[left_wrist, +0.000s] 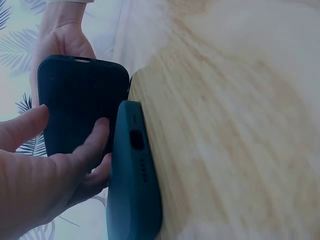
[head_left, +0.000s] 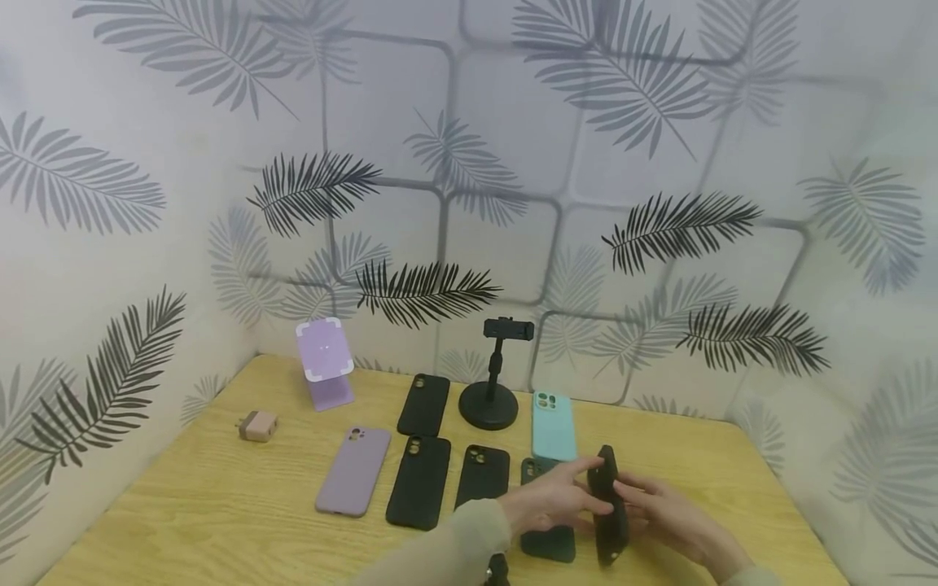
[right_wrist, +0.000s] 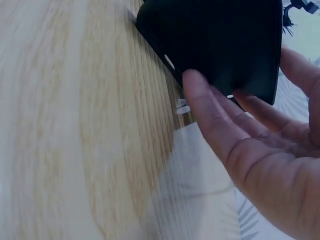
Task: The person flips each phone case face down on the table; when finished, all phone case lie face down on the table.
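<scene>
A black phone case (head_left: pixel 608 509) stands tilted on edge between both hands, above the right side of the table. My left hand (head_left: pixel 553 498) holds it from the left, thumb and fingers at its edge and face. In the left wrist view the case (left_wrist: pixel 82 102) shows a light slot in its end edge. From the other side my right hand (head_left: pixel 670 517) grips it; in the right wrist view its fingers (right_wrist: pixel 207 107) lie against the case's edge. Beneath my left hand lies a dark green phone case (head_left: pixel 550 544), partly hidden by that hand.
A turquoise case (head_left: pixel 553 427) lies behind the hands. Further left are black cases (head_left: pixel 418 483) and a mauve case (head_left: pixel 354 472). A black phone stand (head_left: pixel 489 405), a purple stand (head_left: pixel 325 350) and a plug adapter (head_left: pixel 259 426) stand on the wooden table (head_left: pixel 198 496).
</scene>
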Motion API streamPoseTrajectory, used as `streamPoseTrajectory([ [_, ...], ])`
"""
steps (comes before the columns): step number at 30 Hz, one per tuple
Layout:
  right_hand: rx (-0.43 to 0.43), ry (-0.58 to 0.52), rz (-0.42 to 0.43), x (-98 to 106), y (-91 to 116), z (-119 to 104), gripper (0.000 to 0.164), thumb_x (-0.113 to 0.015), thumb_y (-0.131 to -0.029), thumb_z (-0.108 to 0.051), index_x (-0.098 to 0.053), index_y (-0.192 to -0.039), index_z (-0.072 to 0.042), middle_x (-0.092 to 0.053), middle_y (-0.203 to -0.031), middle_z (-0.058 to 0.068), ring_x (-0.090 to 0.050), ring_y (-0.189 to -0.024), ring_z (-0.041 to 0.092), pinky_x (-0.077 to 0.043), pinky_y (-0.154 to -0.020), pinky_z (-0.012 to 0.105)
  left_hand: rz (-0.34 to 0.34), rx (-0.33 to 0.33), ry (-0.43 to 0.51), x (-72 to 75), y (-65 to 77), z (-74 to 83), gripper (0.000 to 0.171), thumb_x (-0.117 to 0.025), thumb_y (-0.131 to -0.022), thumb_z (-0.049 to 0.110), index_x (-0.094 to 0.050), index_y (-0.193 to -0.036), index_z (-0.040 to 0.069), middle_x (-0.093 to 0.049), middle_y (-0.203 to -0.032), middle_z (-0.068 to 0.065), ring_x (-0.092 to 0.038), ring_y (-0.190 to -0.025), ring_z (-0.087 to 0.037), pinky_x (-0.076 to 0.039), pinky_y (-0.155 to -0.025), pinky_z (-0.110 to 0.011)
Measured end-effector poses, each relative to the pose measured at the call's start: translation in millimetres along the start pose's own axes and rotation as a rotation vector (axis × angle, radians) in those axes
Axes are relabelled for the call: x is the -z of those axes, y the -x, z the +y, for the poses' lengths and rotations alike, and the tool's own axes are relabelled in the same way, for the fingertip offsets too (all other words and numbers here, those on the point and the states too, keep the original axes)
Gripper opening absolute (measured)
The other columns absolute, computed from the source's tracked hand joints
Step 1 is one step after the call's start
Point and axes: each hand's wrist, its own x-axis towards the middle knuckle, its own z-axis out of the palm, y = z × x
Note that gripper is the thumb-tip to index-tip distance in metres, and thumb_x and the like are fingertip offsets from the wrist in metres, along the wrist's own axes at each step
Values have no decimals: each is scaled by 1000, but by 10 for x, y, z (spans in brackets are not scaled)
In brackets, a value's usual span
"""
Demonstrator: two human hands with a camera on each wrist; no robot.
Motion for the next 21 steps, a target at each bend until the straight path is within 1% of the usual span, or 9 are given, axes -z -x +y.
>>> streamPoseTrajectory([
  [2, 23, -30, -21, 26, 16, 19, 74, -38, -107, -29, 2, -148, 18, -38, -147, 34, -58, -123, 28, -50, -102, 43, 17, -4, -17, -16, -2, -15, 68, -64, -84, -15, -47, -144, 14, -55, -120, -25, -62, -111, -39, -51, -91, -62],
  [5, 70, -80, -39, 80, 53, 51, 64, -39, -107, -21, -7, -151, 13, -50, -143, 23, -61, -119, 24, -52, -100, 40, 47, -3, -44, -46, -7, -37, 66, -63, -82, -17, -49, -141, 11, -56, -118, -23, -63, -107, -37, -52, -89, -62],
  [7, 93, -93, -33, 117, 78, 64, 58, -40, -107, -16, -12, -152, 10, -57, -138, 16, -62, -117, 22, -52, -99, 38, 65, 1, -57, -66, -10, -42, 64, -62, -82, -18, -50, -140, 8, -56, -116, -22, -63, -107, -37, -54, -87, -60],
  [9, 105, -84, -7, 146, 99, 64, 57, -44, -105, -13, -17, -152, 7, -60, -135, 12, -63, -116, 22, -53, -98, 38, 81, 8, -63, -82, -13, -43, 62, -62, -82, -18, -49, -139, 5, -56, -117, -22, -63, -106, -37, -55, -85, -59],
  [11, 104, -49, 23, 166, 111, 56, 60, -48, -104, -13, -18, -152, 6, -59, -135, 13, -63, -115, 23, -53, -97, 41, 89, 11, -62, -91, -12, -47, 61, -61, -83, -19, -49, -138, 3, -56, -118, -24, -62, -107, -38, -56, -84, -58],
  [14, 81, 8, 79, 191, 134, 42, 65, -54, -101, -14, -17, -152, 5, -58, -134, 14, -63, -114, 25, -54, -96, 44, 97, 5, -72, -96, -4, -45, 59, -59, -83, -19, -49, -138, 2, -56, -121, -26, -61, -109, -40, -56, -82, -59],
  [17, 85, 47, 116, 212, 155, 43, 67, -55, -100, -13, -17, -152, 5, -58, -131, 16, -64, -112, 26, -56, -93, 43, 104, -13, -95, -97, 2, -32, 56, -58, -84, -18, -51, -136, 1, -55, -123, -27, -59, -113, -42, -56, -82, -60],
  [21, 84, 58, 150, 239, 172, 89, 66, -59, -98, -12, -23, -150, 6, -62, -123, 13, -65, -107, 25, -57, -90, 41, 118, -29, -118, -93, 18, -3, 53, -58, -85, -18, -52, -134, -1, -53, -128, -30, -57, -117, -44, -56, -82, -59],
])
